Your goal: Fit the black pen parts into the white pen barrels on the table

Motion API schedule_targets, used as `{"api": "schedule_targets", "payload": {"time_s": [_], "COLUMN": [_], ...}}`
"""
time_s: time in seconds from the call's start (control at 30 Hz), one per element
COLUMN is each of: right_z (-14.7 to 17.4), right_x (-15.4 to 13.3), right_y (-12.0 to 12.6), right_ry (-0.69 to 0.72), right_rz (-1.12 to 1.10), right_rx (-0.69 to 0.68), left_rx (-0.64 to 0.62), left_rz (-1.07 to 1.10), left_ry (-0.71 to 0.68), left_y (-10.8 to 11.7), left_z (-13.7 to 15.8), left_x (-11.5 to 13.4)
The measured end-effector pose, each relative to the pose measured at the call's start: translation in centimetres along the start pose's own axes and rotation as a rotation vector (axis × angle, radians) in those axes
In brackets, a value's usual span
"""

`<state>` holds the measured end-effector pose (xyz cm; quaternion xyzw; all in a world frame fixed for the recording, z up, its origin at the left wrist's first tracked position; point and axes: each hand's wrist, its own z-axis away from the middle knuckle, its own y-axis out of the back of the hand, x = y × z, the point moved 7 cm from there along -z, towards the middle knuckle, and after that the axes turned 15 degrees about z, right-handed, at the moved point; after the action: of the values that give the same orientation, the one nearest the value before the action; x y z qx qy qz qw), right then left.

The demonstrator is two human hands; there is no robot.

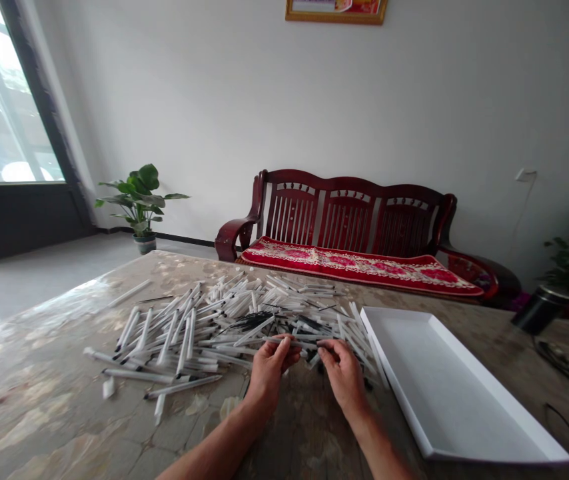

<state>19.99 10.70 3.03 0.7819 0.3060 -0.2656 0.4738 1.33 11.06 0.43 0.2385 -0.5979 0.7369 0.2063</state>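
A heap of white pens (pixel 192 333) with dark ends lies across the table in front of my hands. At the heap's near edge, my left hand (pixel 269 367) is closed in a pinch on a slim pen, mostly hidden by the fingers. Facing it, a short gap to the right, my right hand (pixel 343 373) pinches a thin dark piece at its fingertips. Whether that piece joins the pen is too small to tell. Thin black refills (pixel 254 320) lie in the heap's middle, just beyond my hands.
A shallow white tray (pixel 464 393) lies right of the heap. The stone-patterned table (pixel 64 413) carries everything. Beyond it stand a red wooden bench (pixel 347 217) and a potted plant (pixel 142 200). A black cylinder (pixel 542 310) and cables (pixel 559 363) are at the right.
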Motion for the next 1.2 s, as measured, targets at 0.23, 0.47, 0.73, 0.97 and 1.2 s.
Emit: {"api": "schedule_targets", "payload": {"time_s": [0.23, 0.47, 0.73, 0.97, 1.2], "right_z": [-0.6, -0.9, -0.7, -0.5, -0.5], "right_x": [1.6, 4.5, 4.1, 3.6, 3.6], "right_y": [3.0, 5.3, 4.4, 3.5, 2.7], "right_ry": [-0.130, -0.250, -0.184, -0.116, -0.091], "right_rz": [0.028, 0.173, 0.291, 0.264, 0.217], "right_rx": [0.221, 0.350, 0.353, 0.330, 0.269], "left_rx": [0.077, 0.076, 0.046, 0.065, 0.308], "left_rz": [0.018, -0.067, -0.734, -1.065, -1.244], "left_ry": [-0.085, -0.349, -0.787, -0.692, -0.885], "left_y": [0.8, 1.5, 0.7, 0.9, 0.8], "left_z": [-0.8, -1.5, -0.7, -1.7, 1.5], "left_x": [1.9, 6.3, 10.7, 10.4, 15.8]}}
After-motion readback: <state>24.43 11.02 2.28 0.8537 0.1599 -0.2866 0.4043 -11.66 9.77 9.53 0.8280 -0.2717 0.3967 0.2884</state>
